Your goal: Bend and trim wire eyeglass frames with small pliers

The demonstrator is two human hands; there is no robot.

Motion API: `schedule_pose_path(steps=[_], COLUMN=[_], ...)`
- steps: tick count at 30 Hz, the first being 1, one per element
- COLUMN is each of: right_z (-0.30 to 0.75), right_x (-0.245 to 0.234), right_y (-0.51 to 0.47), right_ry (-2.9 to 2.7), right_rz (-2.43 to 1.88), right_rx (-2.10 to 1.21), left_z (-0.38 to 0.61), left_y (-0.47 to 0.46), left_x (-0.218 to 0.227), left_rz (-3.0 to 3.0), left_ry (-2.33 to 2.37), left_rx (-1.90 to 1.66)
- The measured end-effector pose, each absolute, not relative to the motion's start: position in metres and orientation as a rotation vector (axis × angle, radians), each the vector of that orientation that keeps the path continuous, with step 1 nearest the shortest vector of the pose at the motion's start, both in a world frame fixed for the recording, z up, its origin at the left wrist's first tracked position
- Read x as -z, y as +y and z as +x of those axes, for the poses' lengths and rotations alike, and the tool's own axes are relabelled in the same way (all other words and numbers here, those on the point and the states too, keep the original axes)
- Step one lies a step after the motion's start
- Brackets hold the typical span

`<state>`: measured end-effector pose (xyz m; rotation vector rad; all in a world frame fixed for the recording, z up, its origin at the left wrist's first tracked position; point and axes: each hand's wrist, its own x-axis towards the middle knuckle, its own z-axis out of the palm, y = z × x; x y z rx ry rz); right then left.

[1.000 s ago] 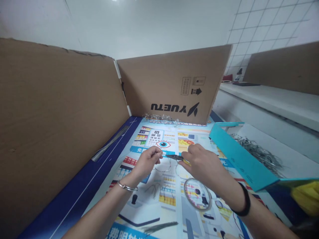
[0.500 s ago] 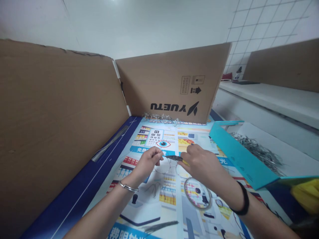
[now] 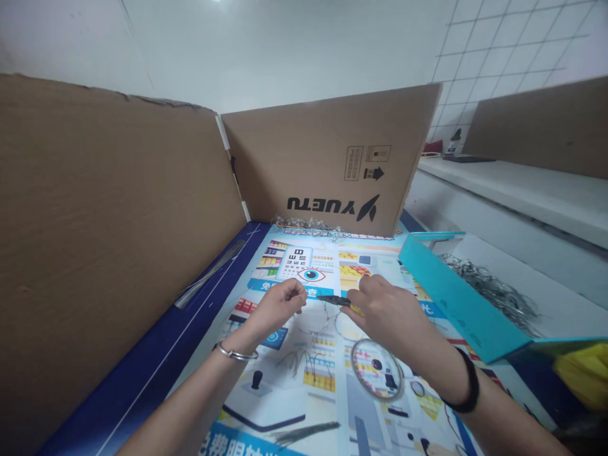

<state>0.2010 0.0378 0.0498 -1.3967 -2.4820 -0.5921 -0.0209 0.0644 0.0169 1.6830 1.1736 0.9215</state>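
In the middle of the head view, my left hand (image 3: 281, 300) is closed, its fingertips pinched on what looks like a thin wire (image 3: 314, 332) that loops below them. My right hand (image 3: 392, 311) grips pliers (image 3: 332, 300) with yellow handles and dark pointed jaws. The jaws point left toward my left fingertips, with a small gap between. Below, several bent wire pieces (image 3: 304, 362) lie on the printed sheet. A coil of wire (image 3: 354, 375) rests under my right wrist. Whether the jaws hold a wire is too fine to see.
Cardboard panels (image 3: 327, 152) stand at the back and the left. A teal box (image 3: 475, 310) with a grey wire tangle (image 3: 494, 288) is on the right. Straight wire bundles lie at the left edge (image 3: 209, 275) and the front (image 3: 306, 433). Clear, shiny bits line the back panel.
My left hand has moved slightly left, away from the plier tips, which were at its fingertips before. The thin wire between the hands has changed shape. My right hand has barely moved.
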Motion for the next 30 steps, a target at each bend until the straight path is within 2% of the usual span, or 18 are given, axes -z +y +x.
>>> schedule_pose_path(steps=[6, 30], right_z=[0.1997, 0.2028], right_x=[-0.0526, -0.0489], right_y=[0.0350, 0.0385], right_ry=[-2.491, -2.480], right_rz=[-1.420, -1.433], right_rx=[0.571, 0.521], left_z=[-0.0271, -0.0203], left_y=[0.0662, 0.0626], left_x=[-0.0189, -0.0196], left_rz=[1.910, 1.931], left_ry=[1.276, 1.311], left_rx=[-0.849, -0.898])
